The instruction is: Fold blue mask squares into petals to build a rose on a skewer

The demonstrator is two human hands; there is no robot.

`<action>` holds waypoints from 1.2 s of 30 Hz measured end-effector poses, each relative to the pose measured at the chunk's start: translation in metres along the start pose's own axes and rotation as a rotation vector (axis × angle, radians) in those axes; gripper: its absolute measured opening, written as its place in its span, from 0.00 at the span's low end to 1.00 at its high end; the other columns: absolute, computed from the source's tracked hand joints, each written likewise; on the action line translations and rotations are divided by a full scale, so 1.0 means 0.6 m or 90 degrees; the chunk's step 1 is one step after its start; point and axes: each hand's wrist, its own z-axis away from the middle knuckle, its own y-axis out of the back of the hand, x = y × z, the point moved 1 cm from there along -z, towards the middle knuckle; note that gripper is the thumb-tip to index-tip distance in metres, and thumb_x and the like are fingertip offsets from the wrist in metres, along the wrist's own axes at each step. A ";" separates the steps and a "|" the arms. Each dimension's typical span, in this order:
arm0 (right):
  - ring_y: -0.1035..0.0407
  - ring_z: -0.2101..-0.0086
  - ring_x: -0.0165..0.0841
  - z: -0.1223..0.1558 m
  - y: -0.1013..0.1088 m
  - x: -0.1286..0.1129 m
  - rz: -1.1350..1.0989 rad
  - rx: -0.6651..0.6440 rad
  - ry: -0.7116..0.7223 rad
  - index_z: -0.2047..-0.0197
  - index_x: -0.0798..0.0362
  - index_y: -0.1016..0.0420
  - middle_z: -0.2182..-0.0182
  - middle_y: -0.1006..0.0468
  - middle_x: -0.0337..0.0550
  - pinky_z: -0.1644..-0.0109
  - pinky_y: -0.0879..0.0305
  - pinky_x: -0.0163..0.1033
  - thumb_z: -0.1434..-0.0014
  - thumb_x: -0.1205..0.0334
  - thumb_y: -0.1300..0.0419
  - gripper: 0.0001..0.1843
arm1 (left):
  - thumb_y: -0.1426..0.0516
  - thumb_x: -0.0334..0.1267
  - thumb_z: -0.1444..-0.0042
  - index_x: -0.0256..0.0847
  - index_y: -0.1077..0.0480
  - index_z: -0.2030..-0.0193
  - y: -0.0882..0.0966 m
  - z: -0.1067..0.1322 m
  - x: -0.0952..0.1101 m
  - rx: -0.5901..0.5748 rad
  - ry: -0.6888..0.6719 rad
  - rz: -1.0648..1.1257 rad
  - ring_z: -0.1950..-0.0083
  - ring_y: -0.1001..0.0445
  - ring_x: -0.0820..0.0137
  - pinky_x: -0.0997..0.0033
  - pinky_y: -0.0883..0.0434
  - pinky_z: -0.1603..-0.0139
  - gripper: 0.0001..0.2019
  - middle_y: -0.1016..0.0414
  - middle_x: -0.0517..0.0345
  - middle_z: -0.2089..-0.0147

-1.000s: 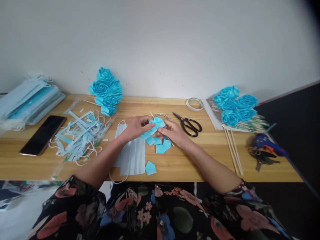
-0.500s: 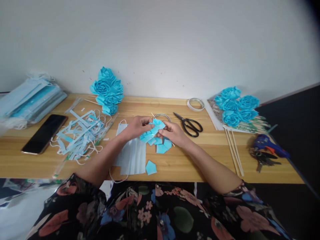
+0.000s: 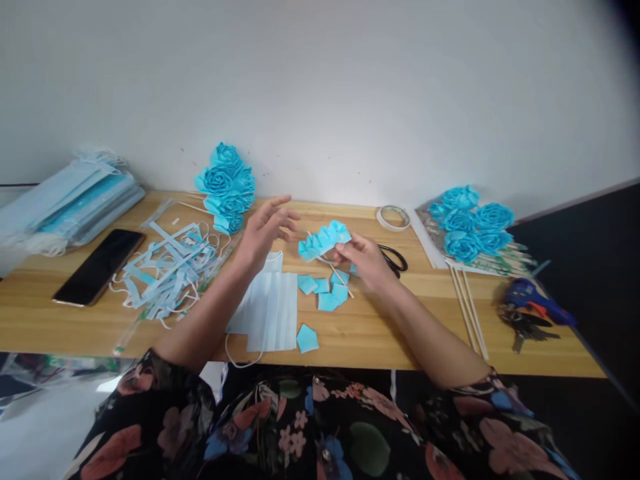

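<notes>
My right hand [image 3: 366, 259] pinches one end of a ruffled blue strip of mask fabric [image 3: 324, 241], holding it above the table. Left of the strip, my left hand [image 3: 270, 227] is raised with its fingers spread, holding nothing. Under the strip lie several small cut blue pieces [image 3: 333, 298] and a thin wooden stick [image 3: 343, 276]. A single blue pentagon piece [image 3: 307, 339] rests nearer the table's front edge. Pale face masks [image 3: 270, 312] lie flat below my left hand. Black-handled scissors [image 3: 395, 259] are partly hidden behind my right hand.
Blue flowers [image 3: 227, 187] stand back left, with more blue flowers [image 3: 463, 223] at right. A mask stack [image 3: 85, 200], phone [image 3: 100, 267] and cut strips [image 3: 173, 267] lie left. A tape roll [image 3: 393, 218], wooden sticks [image 3: 469, 310], blue glue gun [image 3: 537, 300] and keys [image 3: 525, 327] are right.
My left hand has let go of the blue strip and moved up and left, fingers opening. The strip, now in my right hand alone, is raised and shows its ruffled edge.
</notes>
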 end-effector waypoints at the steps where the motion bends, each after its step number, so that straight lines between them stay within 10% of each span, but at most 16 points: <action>1: 0.32 0.74 0.28 -0.006 0.004 -0.006 -0.023 0.024 -0.003 0.69 0.52 0.26 0.75 0.24 0.36 0.65 0.30 0.36 0.51 0.48 0.31 0.17 | 0.41 0.47 0.41 0.38 0.34 0.42 0.006 -0.001 0.017 0.009 -0.018 -0.010 0.64 0.24 0.72 0.76 0.28 0.68 0.23 0.21 0.48 0.55; 8: 0.35 0.76 0.24 -0.068 -0.026 -0.036 -0.128 0.030 -0.097 0.75 0.54 0.28 0.77 0.27 0.35 0.72 0.32 0.30 0.55 0.56 0.27 0.15 | 0.43 0.46 0.38 0.37 0.24 0.54 0.051 0.077 0.096 -0.110 -0.079 -0.180 0.66 0.24 0.71 0.73 0.28 0.67 0.15 0.20 0.51 0.62; 15: 0.34 0.80 0.23 -0.127 -0.108 -0.014 -0.155 0.083 -0.251 0.72 0.56 0.28 0.78 0.23 0.39 0.74 0.31 0.29 0.43 0.71 0.39 0.06 | 0.45 0.40 0.36 0.42 0.24 0.54 0.058 0.195 0.024 -0.291 -0.019 -0.342 0.62 0.23 0.71 0.73 0.30 0.63 0.10 0.18 0.56 0.60; 22: 0.31 0.76 0.27 -0.095 -0.079 -0.058 -0.088 0.113 -0.174 0.62 0.55 0.23 0.74 0.19 0.43 0.75 0.30 0.31 0.45 0.69 0.37 0.07 | 0.47 0.41 0.36 0.41 0.24 0.56 0.068 0.234 -0.041 -0.250 0.049 -0.260 0.62 0.21 0.68 0.70 0.27 0.60 0.12 0.18 0.55 0.63; 28: 0.27 0.64 0.34 -0.081 -0.055 -0.043 0.299 0.109 0.045 0.59 0.52 0.21 0.65 0.19 0.43 0.60 0.28 0.42 0.45 0.62 0.39 0.10 | 0.46 0.39 0.36 0.43 0.22 0.56 0.063 0.243 -0.056 -0.274 -0.050 -0.347 0.60 0.21 0.66 0.67 0.28 0.59 0.11 0.18 0.54 0.61; 32: 0.30 0.53 0.42 -0.094 -0.087 -0.009 0.750 0.070 0.216 0.57 0.53 0.23 0.57 0.20 0.49 0.47 0.35 0.48 0.43 0.67 0.41 0.10 | 0.46 0.37 0.36 0.44 0.23 0.56 0.064 0.248 -0.056 -0.302 -0.086 -0.367 0.59 0.22 0.65 0.65 0.28 0.58 0.10 0.19 0.55 0.61; 36: 0.32 0.52 0.43 -0.115 -0.125 0.009 0.910 0.033 0.245 0.58 0.52 0.24 0.57 0.21 0.49 0.52 0.37 0.43 0.40 0.67 0.43 0.08 | 0.46 0.37 0.36 0.43 0.23 0.57 0.065 0.248 -0.054 -0.323 -0.107 -0.352 0.58 0.22 0.64 0.63 0.28 0.55 0.09 0.19 0.53 0.61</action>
